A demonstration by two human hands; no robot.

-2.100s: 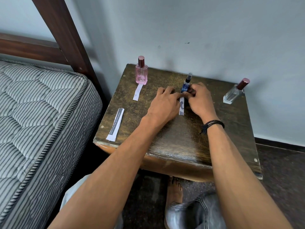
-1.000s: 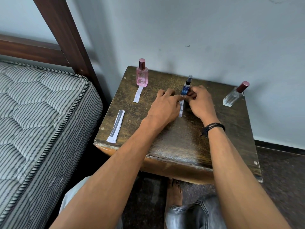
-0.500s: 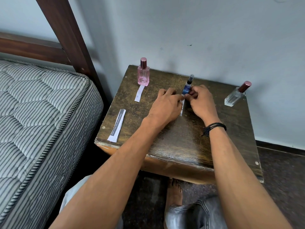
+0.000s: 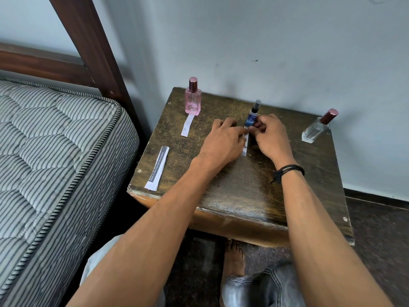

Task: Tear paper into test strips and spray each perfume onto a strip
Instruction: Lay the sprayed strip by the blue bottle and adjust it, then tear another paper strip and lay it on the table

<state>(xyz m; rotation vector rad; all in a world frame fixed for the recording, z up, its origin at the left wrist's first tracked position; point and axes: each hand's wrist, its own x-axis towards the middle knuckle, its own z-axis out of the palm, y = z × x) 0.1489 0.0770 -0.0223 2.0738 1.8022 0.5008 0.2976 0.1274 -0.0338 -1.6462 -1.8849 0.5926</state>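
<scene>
Pinching strip point(image 4: 244, 151) (table point(image 4: 243, 196) middle): left hand point(image 4: 223, 142), right hand point(image 4: 270, 138).

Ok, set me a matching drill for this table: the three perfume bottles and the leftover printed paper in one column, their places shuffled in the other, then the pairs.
1. pink bottle
2. blue bottle
3. clear bottle
4. printed paper

A. mid-table, at the fingertips of left hand and right hand
B. flat near the front left edge of the table
C. far right, by the wall
D. back left, a strip just in front

Pairs: 1-D, 2-A, 3-C, 4-B
</scene>
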